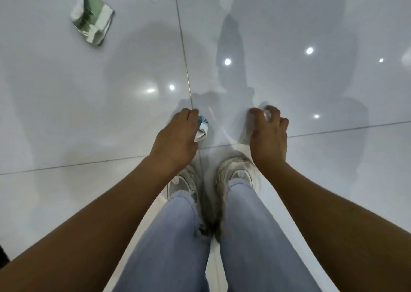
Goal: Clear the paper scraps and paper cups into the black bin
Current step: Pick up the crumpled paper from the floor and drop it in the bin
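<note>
Crumpled paper scraps [202, 128] in curled hands [175, 136]

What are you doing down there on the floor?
A person is bending over a shiny tiled floor, picking up litter. The left hand grips a crumpled blue and white scrap. The right hand has its fingers curled round a small white scrap. A crushed green and white cup lies on the floor further off to the left. The bin is not in view.
</note>
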A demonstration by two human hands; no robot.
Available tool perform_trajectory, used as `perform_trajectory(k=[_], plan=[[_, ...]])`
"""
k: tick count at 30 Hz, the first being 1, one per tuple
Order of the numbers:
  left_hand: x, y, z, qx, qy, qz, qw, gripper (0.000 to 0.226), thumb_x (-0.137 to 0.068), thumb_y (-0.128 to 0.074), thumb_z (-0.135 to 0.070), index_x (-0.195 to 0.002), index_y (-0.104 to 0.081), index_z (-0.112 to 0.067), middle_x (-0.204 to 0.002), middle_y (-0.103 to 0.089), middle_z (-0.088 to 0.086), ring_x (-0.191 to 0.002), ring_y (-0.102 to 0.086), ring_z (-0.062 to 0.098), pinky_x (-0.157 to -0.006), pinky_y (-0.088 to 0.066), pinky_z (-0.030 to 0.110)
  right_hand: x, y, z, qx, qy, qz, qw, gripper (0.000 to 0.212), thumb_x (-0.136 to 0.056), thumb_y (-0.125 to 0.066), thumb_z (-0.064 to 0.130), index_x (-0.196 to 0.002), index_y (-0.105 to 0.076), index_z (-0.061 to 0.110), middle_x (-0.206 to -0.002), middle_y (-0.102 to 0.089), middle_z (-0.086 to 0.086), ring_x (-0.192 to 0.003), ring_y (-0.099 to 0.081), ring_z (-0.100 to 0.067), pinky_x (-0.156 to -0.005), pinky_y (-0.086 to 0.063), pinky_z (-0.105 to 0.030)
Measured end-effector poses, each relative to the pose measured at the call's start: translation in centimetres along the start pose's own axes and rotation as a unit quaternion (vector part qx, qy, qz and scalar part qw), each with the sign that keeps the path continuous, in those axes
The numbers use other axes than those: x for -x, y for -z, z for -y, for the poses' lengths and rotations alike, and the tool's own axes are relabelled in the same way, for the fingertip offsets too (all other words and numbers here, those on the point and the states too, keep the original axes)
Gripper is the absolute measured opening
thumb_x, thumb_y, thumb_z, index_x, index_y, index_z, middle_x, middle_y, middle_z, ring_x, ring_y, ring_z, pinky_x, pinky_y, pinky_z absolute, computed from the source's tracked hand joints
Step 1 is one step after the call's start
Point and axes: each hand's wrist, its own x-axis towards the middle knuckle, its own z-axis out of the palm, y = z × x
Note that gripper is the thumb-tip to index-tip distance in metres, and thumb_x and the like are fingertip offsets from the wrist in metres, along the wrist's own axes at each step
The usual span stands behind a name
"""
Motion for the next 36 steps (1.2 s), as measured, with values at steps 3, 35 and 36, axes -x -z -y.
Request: perform_trajectory(k=[3, 35, 36], plan=[[0.6, 0.7, -0.7, 0.007, 0.005, 0.004, 1.000, 0.071, -0.083, -0.066, -0.009, -0.145, -0.032, -0.016, -0.133, -0.045, 0.006, -0.117, -0.046, 0.023, -0.085, -0.048, 0.034, 0.1, 1.2, 0.6, 0.004, 0.007, 0.026, 1.000, 0.060, -0.087, -0.049, -0.005, -0.138, -0.042, 0.025, -0.143, -0.039, -0.009, -0.121, -0.037, -0.034, -0.090, -0.049, -0.046], [43.9, 18.4, -12.8, 0.214, 0.321, -0.185, 0.904, 0.053, -0.089, -0.059, -0.014, -0.137, -0.037, -0.013, -0.132, -0.043, 0.005, -0.120, -0.043, 0.019, -0.092, -0.044, 0.027, 34.9, 31.8, 23.0, 0.311, 0.536, 0.143, 0.772, 0.061, -0.088, -0.058, 0.005, -0.140, -0.033, 0.023, -0.123, -0.049, -0.005, -0.108, -0.047, -0.025, -0.073, -0.053, -0.035], [45.1, 17.3, -12.9, 0.233, 0.337, -0.202, 0.889, 0.052, -0.088, -0.059, -0.013, -0.136, -0.039, -0.012, -0.131, -0.044, 0.005, -0.119, -0.044, 0.020, -0.091, -0.044, 0.028, 36.1, 31.2, 23.0, 0.323, 0.550, 0.148, 0.756, 0.061, -0.088, -0.057, 0.005, -0.140, -0.033, 0.023, -0.123, -0.049, -0.005, -0.107, -0.047, -0.025, -0.074, -0.053, -0.035]])
